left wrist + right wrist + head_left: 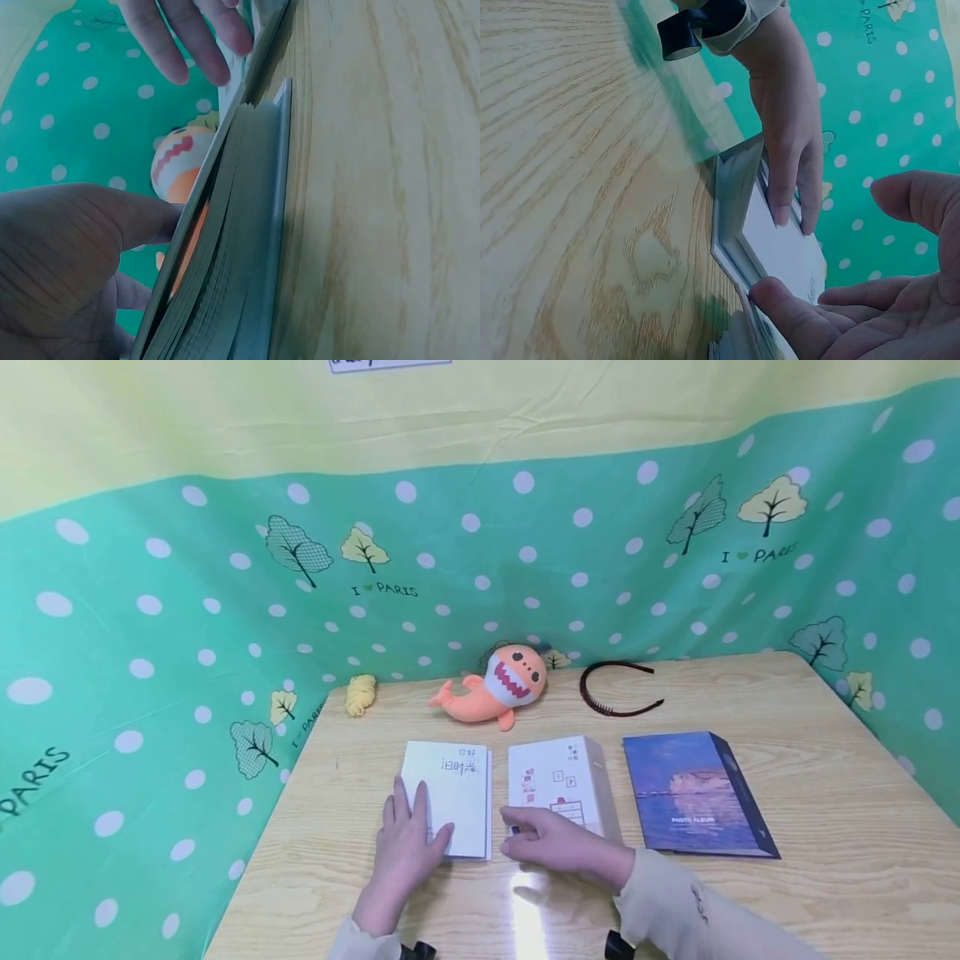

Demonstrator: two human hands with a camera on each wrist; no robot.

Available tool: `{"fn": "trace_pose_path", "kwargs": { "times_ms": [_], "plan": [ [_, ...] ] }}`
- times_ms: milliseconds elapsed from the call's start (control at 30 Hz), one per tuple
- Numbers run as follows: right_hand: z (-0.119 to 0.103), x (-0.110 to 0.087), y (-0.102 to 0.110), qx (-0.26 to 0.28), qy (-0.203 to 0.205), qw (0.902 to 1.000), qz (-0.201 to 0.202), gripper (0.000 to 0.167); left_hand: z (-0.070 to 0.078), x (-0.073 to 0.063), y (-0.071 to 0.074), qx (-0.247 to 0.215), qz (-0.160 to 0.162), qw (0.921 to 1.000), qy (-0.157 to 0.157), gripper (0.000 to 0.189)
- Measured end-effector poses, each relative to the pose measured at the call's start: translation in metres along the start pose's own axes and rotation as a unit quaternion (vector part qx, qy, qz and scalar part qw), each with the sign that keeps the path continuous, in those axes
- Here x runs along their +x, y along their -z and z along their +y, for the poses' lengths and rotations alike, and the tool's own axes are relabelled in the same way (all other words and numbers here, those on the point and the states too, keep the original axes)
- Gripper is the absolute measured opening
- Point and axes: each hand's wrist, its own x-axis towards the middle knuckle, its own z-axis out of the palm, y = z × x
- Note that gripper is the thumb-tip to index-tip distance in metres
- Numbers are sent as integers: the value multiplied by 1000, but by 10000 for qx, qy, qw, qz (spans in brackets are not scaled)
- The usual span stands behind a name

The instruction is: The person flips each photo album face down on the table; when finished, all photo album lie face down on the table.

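A white hardcover book (pixel 467 814) with Chinese characters near its top lies at the table's middle. My left hand (pixel 405 843) rests on its cover, fingers extended and thumb at the lower part. In the left wrist view, the book's page edges (pixel 217 270) show, with an orange strip near the cover. To its right lies a thick white book or box (pixel 542 768) printed with small furniture drawings. Over its lower left part is my right hand (pixel 558 843), thumb and fingers apart in the right wrist view. One right fingertip (pixel 769 292) is at the books' edges; contact is unclear.
A blue photo album (pixel 686 785) lies on the right. Behind the books are an orange shark plush (pixel 491 689), a dark toothed headband (pixel 600 702) and a yellow yarn bundle (pixel 361 695). A green dotted curtain (pixel 442 560) borders the wooden table (pixel 315 827).
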Motion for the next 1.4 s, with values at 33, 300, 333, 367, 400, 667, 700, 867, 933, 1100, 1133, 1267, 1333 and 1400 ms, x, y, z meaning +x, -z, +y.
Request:
{"fn": "trace_pose_path", "kwargs": {
  "times_ms": [33, 300, 333, 367, 400, 667, 700, 867, 933, 1100, 1133, 1267, 1333, 1400],
  "plan": [
    [0, 0, -1, 12, -13, 10000, -37, 71, 0, 0, -1, 13, 4, 10000, -4, 82],
    [-4, 2, -7, -109, -192, 9998, -37, 73, -1, 1, -3, 77, 60, 9999, -32, 82],
    [-4, 2, -8, -72, -234, 9997, -24, 74, -1, 1, -3, 77, 69, 9999, -35, 82],
    [-5, 2, -9, -51, -267, 9996, -14, 74, -1, 1, -3, 70, 75, 9999, -36, 82],
    [-5, 2, -11, -52, -284, 9996, -25, 74, -1, 1, -3, 62, 75, 9999, -34, 82],
    [-3, 7, -19, -260, -259, 9993, -77, 73, -1, 2, -4, 27, 94, 10000, 9, 82],
    [-2, 7, -20, -280, -276, 9992, -58, 72, -2, 2, -4, 33, 95, 9999, 17, 82],
    [1, 9, -24, -413, -424, 9982, 41, 69, -2, 2, -6, 45, 89, 9999, 54, 82],
    [2, 9, -24, -388, -478, 9981, 72, 69, -2, 2, -6, 36, 87, 9999, 67, 82],
    [2, 9, -25, -256, -575, 9980, 65, 69, -3, 2, -7, 51, 67, 9999, 118, 82],
    [2, 8, -25, -216, -600, 9979, 55, 69, -3, 2, -7, 54, 62, 9999, 126, 82],
    [3, 9, -25, 119, -655, 9978, -16, 70, -3, 3, -6, 73, 105, 9998, 129, 81],
    [4, 9, -25, 530, -672, 9963, 2, 70, -3, 3, -5, 41, 128, 9998, 125, 82],
    [5, 10, -25, 1029, -688, 9923, 39, 69, -4, 4, -4, 4, 139, 9998, 135, 82]
  ]
}}
